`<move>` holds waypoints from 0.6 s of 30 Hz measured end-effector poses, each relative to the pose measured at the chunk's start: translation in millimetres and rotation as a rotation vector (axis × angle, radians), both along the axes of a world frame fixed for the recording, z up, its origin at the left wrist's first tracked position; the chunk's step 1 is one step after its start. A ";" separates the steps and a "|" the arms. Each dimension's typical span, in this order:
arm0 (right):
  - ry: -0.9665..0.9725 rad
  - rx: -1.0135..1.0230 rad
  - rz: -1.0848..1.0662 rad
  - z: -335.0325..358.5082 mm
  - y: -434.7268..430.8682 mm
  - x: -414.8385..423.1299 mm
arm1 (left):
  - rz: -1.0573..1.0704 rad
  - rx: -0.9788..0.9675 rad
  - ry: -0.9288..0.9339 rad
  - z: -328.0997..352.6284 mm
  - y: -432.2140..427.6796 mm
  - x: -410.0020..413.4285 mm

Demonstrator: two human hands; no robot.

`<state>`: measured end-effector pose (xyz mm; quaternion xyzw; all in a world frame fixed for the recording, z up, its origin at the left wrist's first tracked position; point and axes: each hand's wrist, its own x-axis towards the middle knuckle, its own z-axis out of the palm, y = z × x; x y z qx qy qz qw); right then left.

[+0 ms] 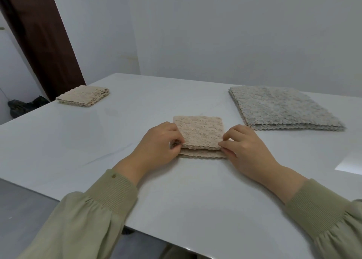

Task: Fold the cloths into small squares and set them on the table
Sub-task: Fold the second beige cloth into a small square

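A beige cloth [198, 131] lies folded over on the white table [176, 190] in front of me, its upper layer a little short of the lower edge. My left hand [156, 145] pinches the near left corner of the upper layer. My right hand [246, 147] pinches the near right corner. A stack of flat, unfolded grey cloths [282, 107] lies at the right. One folded beige square [83, 96] sits at the table's far left corner.
A white wall stands close behind the table. A dark brown door frame [39, 33] rises at the left, with a black bag [25, 105] on the floor below it. The table's near edge runs diagonally at the lower left.
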<state>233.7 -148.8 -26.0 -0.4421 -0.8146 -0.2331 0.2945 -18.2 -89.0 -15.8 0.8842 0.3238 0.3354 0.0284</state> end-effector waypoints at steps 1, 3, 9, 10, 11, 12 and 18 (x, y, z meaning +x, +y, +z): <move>-0.022 0.000 -0.003 0.8 -1.0 -0.4 | -0.007 -0.004 0.016 -0.1 -1.0 -0.1; -0.057 0.012 -0.006 2.9 -2.9 -1.4 | -0.013 0.010 0.036 0.5 -2.2 -0.1; -0.148 0.055 -0.006 9.0 -8.0 -5.4 | -0.032 0.013 0.074 -0.1 -2.6 -2.2; -0.183 0.026 -0.001 7.7 -7.2 -5.6 | -0.044 -0.006 0.105 -1.6 -2.3 -2.5; -0.214 -0.007 0.002 6.4 -6.8 -5.7 | -0.055 -0.022 0.122 -2.8 -2.2 -2.6; -0.230 -0.035 0.005 6.0 -6.5 -5.3 | -0.061 -0.032 0.127 -3.4 -1.4 -2.7; 0.086 -0.089 -0.059 27.9 -1.5 -21.2 | -0.076 -0.123 0.120 -3.9 1.0 -2.1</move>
